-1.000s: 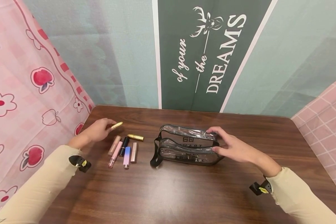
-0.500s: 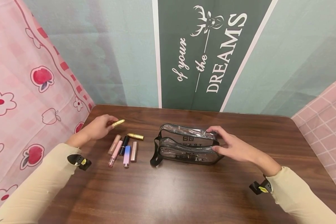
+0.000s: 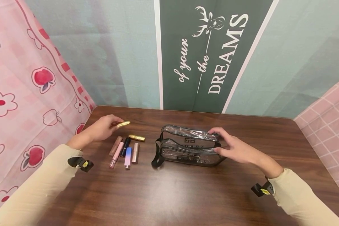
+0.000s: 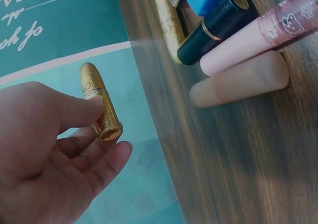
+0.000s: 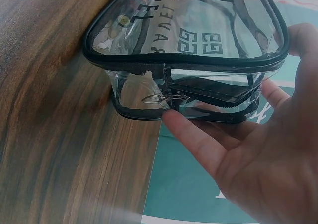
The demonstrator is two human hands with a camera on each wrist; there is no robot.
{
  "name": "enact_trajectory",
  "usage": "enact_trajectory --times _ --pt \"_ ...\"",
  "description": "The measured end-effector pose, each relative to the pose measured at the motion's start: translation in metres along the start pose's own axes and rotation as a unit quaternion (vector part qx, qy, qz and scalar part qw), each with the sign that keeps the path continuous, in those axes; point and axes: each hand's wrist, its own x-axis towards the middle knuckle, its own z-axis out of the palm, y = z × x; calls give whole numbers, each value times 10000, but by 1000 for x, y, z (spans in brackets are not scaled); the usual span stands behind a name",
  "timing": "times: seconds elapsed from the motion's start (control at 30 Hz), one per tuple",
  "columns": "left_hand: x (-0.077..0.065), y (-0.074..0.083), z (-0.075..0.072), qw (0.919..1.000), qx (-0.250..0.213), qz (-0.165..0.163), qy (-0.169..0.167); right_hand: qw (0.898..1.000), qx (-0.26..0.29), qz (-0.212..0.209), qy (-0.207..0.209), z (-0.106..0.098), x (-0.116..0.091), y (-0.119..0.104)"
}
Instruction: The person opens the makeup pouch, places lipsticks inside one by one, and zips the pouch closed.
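Observation:
My left hand (image 3: 104, 128) pinches a gold lipstick tube (image 3: 123, 124) between thumb and fingers, raised over the far left of the table. The left wrist view shows the tube's embossed gold surface (image 4: 93, 80) with the thumb across its lower half. Over on the right, my right hand (image 3: 238, 151) holds the right end of a clear, black-trimmed toiletry bag (image 3: 172, 153), thumb on the near edge and fingers at the far edge. Zipper pulls (image 5: 161, 99) hang close to the thumb. The bag's top gapes between its two rims.
Below the left hand lie a second gold tube (image 3: 137, 138), a black tube (image 3: 125, 147), a pink lip gloss (image 3: 116, 155), a brownish tube (image 3: 115, 146), a blue-purple tube (image 3: 128, 158) and a rose-gold tube (image 3: 135, 153). A black strap (image 3: 156, 160) sticks out from the bag's left end.
My left hand has moved up and to the right with the gold lipstick tube, which now points more to the right. The right hand and the bag have stayed put.

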Motion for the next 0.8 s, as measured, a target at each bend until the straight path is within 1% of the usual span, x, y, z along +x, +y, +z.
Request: enact_trajectory --times 0.33,0.57,0.8 --pt "-1 14 1 9991 -36 417 58 10000 -43 49 14 2 -1 0" --pt "0 24 1 9984 -217 520 30 10000 0 80 22 3 -2 0" --pt "2 38 -1 9972 -340 662 -26 10000 -7 64 57 5 -3 -1"
